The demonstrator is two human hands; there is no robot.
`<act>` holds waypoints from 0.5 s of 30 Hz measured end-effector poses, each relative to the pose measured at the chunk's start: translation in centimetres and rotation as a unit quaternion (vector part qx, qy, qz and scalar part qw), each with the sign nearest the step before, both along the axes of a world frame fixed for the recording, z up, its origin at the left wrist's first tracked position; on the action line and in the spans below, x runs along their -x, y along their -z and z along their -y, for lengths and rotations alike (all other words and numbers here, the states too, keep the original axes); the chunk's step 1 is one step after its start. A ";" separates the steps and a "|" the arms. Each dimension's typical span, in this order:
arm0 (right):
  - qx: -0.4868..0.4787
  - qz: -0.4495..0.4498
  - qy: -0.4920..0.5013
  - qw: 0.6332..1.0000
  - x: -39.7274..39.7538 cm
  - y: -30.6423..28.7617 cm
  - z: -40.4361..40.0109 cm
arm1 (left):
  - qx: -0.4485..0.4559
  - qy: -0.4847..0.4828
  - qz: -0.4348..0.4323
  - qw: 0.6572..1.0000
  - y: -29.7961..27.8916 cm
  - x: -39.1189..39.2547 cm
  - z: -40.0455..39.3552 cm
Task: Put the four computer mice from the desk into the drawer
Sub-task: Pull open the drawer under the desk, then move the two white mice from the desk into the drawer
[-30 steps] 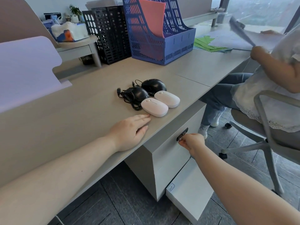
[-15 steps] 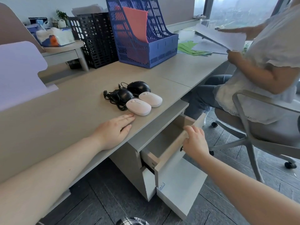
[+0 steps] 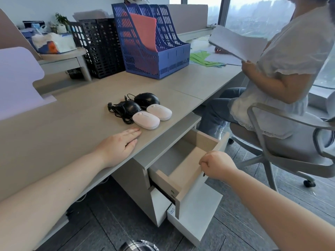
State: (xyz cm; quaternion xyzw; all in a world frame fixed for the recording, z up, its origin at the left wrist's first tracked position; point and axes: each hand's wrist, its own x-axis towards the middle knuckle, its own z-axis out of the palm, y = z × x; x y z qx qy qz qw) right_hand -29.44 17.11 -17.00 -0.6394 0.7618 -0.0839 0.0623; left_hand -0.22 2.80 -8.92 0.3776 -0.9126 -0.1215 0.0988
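Observation:
Two white wireless mice, one nearer (image 3: 146,120) and one farther right (image 3: 159,112), lie on the beige desk (image 3: 72,127) near its front edge. Behind them sit two black wired mice, the left one (image 3: 130,107) with a tangled cable, the right one (image 3: 146,99). My left hand (image 3: 121,145) rests flat on the desk just short of the nearer white mouse. My right hand (image 3: 216,164) is shut on the front panel of the top drawer (image 3: 188,160), which stands pulled out and looks empty inside.
A lower drawer (image 3: 195,211) also sticks out below. A seated person (image 3: 282,69) on an office chair (image 3: 272,142) holds papers close to the right of the drawer. A blue file rack (image 3: 152,51) and a black file rack (image 3: 97,48) stand at the desk's back.
My right hand has pulled the top drawer from shut to well open. My left hand has stayed flat on the desk. The mice have not moved.

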 end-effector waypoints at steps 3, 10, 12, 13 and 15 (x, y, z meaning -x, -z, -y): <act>-0.037 -0.033 0.016 0.999 1.1 -0.5 -1.7 | -0.002 -0.003 -0.007 1.000 0.0 0.0 -0.1; -0.101 -0.090 0.044 0.990 2.6 -1.6 -5.0 | -0.010 -0.008 0.001 1.000 -0.3 0.0 -0.4; -0.117 -0.094 0.050 0.987 2.8 -1.6 -5.2 | -0.007 -0.008 -0.001 1.000 -0.3 0.0 -0.5; -0.125 -0.095 0.051 0.986 2.9 -1.6 -5.3 | -0.006 -0.008 -0.002 1.000 -0.3 0.0 -0.5; -0.136 -0.096 0.054 0.985 3.0 -1.6 -5.3 | -0.005 -0.009 -0.003 1.000 -0.4 0.1 -0.6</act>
